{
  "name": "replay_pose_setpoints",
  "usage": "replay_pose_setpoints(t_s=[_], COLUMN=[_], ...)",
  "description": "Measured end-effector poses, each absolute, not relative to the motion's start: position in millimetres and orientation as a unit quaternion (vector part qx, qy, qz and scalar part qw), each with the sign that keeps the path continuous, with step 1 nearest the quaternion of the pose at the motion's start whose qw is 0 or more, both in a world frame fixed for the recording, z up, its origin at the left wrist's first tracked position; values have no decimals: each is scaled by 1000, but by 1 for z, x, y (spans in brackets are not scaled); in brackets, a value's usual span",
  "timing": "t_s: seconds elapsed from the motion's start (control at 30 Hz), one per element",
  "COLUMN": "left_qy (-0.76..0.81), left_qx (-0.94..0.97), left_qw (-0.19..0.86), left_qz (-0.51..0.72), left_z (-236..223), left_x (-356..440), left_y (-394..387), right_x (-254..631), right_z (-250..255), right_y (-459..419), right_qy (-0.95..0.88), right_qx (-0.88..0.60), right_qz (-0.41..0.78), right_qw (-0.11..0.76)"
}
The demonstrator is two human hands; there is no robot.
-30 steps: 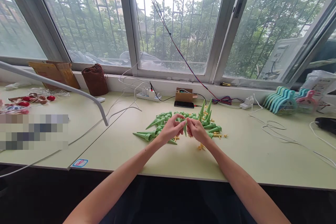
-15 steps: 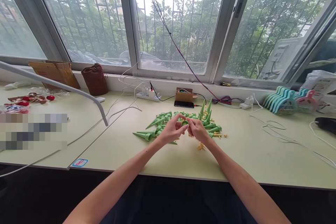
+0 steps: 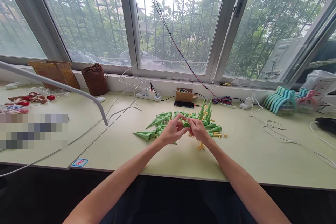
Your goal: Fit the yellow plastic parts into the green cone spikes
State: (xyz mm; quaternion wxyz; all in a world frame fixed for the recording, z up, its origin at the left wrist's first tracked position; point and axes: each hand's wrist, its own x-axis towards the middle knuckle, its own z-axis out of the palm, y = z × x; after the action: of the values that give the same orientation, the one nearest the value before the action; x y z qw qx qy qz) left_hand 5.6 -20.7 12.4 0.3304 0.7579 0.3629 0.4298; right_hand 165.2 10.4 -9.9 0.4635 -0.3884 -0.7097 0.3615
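Note:
My left hand (image 3: 172, 131) and my right hand (image 3: 197, 130) meet above the pale green table (image 3: 147, 157), both closed around one green plastic cone (image 3: 186, 124) whose round open end faces me. Behind and beside my hands lies a pile of green cones (image 3: 160, 126). A few cones stand upright (image 3: 206, 109) at the back right of the pile. Small yellow plastic pieces (image 3: 201, 146) are scattered near my right wrist and further right.
A black phone (image 3: 184, 104) and a small cardboard box (image 3: 184, 95) sit behind the pile, with a power strip (image 3: 148, 95) and cables along the sill. A brown bag (image 3: 95, 79) stands at left. A white lamp arm (image 3: 57, 85) crosses the left. Teal and pink toys (image 3: 285, 99) lie far right.
The cone pointed down between my fingers a second ago; it has since been turned so its open end faces me. My hands stayed in nearly the same spot.

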Motion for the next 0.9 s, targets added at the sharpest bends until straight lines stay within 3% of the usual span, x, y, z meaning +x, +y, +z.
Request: replay_pose_setpoints(t_s=[0.4,0.9], left_qy=[373,411], left_qx=[784,616], left_qw=[262,482], left_qz=[422,468], left_z=[10,8], left_x=[9,11], left_y=[-22,-9], right_x=[166,160], right_z=[-12,-8], right_y=[13,7], right_qy=[-700,-729], right_qx=[-406,-392], right_qz=[348,268], right_qw=[473,493])
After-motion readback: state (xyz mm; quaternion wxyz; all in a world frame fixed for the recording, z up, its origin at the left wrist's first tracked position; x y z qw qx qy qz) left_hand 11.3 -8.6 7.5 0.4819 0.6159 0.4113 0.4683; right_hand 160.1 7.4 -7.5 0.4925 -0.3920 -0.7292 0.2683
